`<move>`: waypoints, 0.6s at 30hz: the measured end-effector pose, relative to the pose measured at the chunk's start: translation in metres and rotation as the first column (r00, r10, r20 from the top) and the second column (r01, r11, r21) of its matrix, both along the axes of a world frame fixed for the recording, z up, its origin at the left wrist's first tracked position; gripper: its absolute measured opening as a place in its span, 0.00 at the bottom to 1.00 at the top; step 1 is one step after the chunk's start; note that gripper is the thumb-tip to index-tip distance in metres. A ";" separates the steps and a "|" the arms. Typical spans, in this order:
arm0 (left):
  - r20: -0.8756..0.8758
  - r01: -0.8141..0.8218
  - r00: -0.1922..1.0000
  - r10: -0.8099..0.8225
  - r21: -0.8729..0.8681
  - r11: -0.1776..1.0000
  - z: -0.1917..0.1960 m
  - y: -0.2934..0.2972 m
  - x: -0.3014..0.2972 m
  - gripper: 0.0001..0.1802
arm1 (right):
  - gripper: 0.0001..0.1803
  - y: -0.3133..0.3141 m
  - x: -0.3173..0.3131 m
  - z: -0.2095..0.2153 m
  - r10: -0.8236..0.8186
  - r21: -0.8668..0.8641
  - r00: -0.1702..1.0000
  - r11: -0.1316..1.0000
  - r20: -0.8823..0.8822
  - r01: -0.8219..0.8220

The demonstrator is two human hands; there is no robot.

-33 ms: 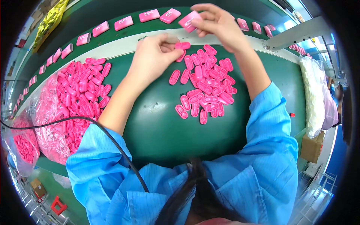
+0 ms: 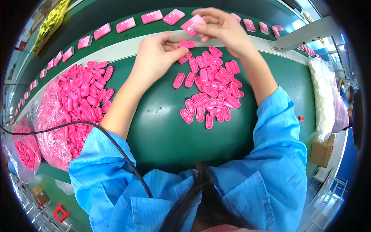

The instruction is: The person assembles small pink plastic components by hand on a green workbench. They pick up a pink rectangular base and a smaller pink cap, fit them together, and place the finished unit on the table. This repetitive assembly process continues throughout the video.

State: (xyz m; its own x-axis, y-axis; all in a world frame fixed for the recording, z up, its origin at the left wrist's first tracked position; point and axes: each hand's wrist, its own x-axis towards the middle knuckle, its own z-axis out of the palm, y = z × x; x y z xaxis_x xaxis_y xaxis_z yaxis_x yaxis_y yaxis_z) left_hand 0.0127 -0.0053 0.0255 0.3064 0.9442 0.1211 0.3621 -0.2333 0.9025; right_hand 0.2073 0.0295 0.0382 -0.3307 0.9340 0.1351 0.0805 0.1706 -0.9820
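Note:
My left hand (image 2: pixel 156 52) is closed, pinching a small pink oval plastic piece (image 2: pixel 187 44) between thumb and fingers. Just under its fingertips is another such piece, partly covered. A pink rounded rectangular case (image 2: pixel 192 26) with white print is gripped by my right hand (image 2: pixel 222 29), thumb on its face and fingers behind. The case is tilted and close to the piece in my left hand, not touching it. Below both hands, a loose cluster of pink oval pieces (image 2: pixel 211 91) lies on the green table (image 2: pixel 162 131).
Pink cases (image 2: pixel 126 24) stand in a curved row on the green strip beyond the pale rail (image 2: pixel 119 54). A heap of pink pieces (image 2: pixel 87 89) spills from a clear bag (image 2: pixel 48 123) at left. A black cable (image 2: pixel 77 121) crosses my left sleeve. White bags (image 2: pixel 322 100) hang at right.
My right hand has come slightly down and left with the pink case, toward my left hand. The cases in the row have shifted slightly left.

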 end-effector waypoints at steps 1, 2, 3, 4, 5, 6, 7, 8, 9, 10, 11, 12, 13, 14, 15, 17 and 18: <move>0.144 0.017 0.990 -0.010 -0.044 0.999 -0.002 0.008 0.001 0.13 | 0.21 -0.004 0.000 -0.004 0.018 -0.058 1.000 0.998 -0.026 -0.019; 0.169 0.021 0.986 -0.003 -0.103 0.994 -0.002 0.012 -0.002 0.13 | 0.19 -0.005 0.001 -0.008 0.035 -0.052 0.999 0.998 0.031 -0.034; 0.238 0.004 0.971 0.020 -0.099 0.995 -0.003 0.013 -0.001 0.13 | 0.18 -0.006 0.000 -0.009 0.035 -0.074 0.999 0.997 -0.023 -0.037; 0.309 -0.018 0.950 0.048 -0.097 0.995 -0.004 0.013 -0.002 0.13 | 0.18 -0.007 -0.002 -0.009 0.038 -0.096 0.997 0.994 -0.073 -0.045; 0.377 -0.042 0.923 0.075 -0.096 0.995 -0.004 0.013 -0.002 0.13 | 0.17 -0.007 -0.004 -0.009 0.041 -0.117 0.991 0.992 -0.124 -0.055; 0.391 -0.036 0.917 0.082 -0.124 0.992 -0.004 0.014 -0.005 0.14 | 0.17 -0.006 -0.004 -0.012 0.043 -0.119 0.988 0.991 -0.146 -0.061; 0.431 -0.032 0.897 0.100 -0.162 0.986 -0.004 0.014 -0.005 0.15 | 0.17 -0.005 -0.003 -0.014 0.045 -0.118 0.990 0.991 -0.133 -0.061; 0.470 -0.027 0.875 0.119 -0.200 0.980 -0.003 0.014 -0.006 0.15 | 0.17 -0.003 -0.002 -0.017 0.047 -0.116 0.992 0.991 -0.119 -0.061; 0.506 -0.020 0.851 0.141 -0.236 0.971 -0.002 0.014 -0.006 0.15 | 0.17 -0.002 -0.002 -0.017 0.051 -0.115 0.993 0.991 -0.105 -0.063; 0.498 -0.020 0.857 0.137 -0.233 0.972 -0.003 0.013 -0.006 0.16 | 0.17 -0.003 -0.005 -0.018 0.047 -0.114 0.993 0.992 -0.111 -0.060; 0.489 -0.020 0.862 0.133 -0.231 0.973 -0.003 0.012 -0.004 0.16 | 0.16 -0.005 -0.008 -0.018 0.045 -0.113 0.992 0.992 -0.117 -0.058; 0.480 -0.020 0.867 0.131 -0.228 0.973 -0.004 0.011 -0.003 0.16 | 0.16 -0.007 -0.011 -0.017 0.042 -0.112 0.991 0.992 -0.124 -0.056; 0.482 -0.034 0.866 0.130 -0.203 0.979 -0.004 0.011 -0.002 0.16 | 0.16 -0.009 -0.011 -0.016 0.032 -0.111 0.993 0.993 -0.116 -0.045; 0.484 -0.049 0.865 0.131 -0.177 0.983 -0.004 0.010 -0.002 0.16 | 0.16 -0.011 -0.012 -0.014 0.022 -0.110 0.994 0.993 -0.108 -0.034; 0.485 -0.065 0.864 0.131 -0.151 0.986 -0.005 0.010 -0.001 0.17 | 0.16 -0.012 -0.012 -0.015 0.012 -0.109 0.995 0.994 -0.100 -0.023; 0.467 -0.072 0.875 0.127 -0.135 0.988 -0.003 0.010 -0.001 0.18 | 0.16 -0.010 -0.013 -0.016 0.002 -0.051 0.994 0.999 -0.111 -0.008; 0.473 -0.076 0.871 0.133 -0.138 0.988 -0.004 0.010 0.000 0.18 | 0.16 -0.011 -0.013 -0.019 0.001 0.006 0.993 1.000 -0.121 0.000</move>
State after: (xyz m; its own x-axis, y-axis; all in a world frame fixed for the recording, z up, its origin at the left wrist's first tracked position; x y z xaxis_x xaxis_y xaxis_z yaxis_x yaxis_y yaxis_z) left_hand 0.0123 0.0047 0.0213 0.1365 0.9833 0.1203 -0.1050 -0.1064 0.9888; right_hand 0.1944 0.0185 0.0194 -0.3121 0.9329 0.1797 -0.0386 0.1766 -0.9835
